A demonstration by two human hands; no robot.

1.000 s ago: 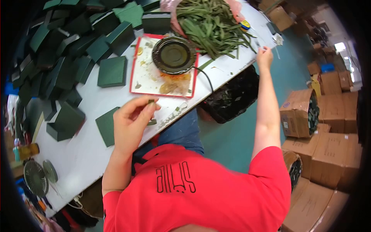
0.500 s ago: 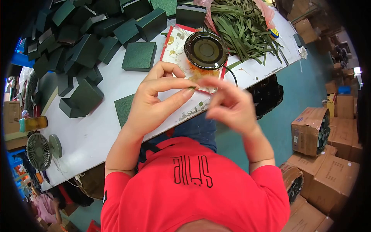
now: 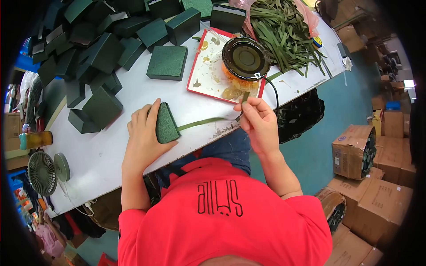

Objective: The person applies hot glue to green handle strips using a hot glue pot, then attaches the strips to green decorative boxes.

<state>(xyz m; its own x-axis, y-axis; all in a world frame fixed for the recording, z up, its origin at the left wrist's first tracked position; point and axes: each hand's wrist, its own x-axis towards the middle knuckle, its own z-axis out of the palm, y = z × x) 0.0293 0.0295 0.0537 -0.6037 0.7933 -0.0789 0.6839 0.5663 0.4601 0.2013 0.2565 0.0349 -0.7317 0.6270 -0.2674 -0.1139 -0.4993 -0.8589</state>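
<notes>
My left hand is wrapped round a dark green box that stands tilted on the white table. From the box's right side a flat olive-green ribbon runs across to my right hand. Thumb and fingers of that hand pinch the ribbon, and its end sticks up above the fingertips. Just beyond the right hand sits a round black pot with dark, shiny contents, on a red-rimmed white tray spotted with amber residue.
Many dark green boxes are heaped at the back left, with one box lying apart. A bundle of green ribbons fills the back right. A small fan stands at the left edge. Cardboard cartons are stacked right.
My left hand has gone down and left onto the green box. My right hand has dropped slightly and now pinches the ribbon, which is stretched out from the box.
</notes>
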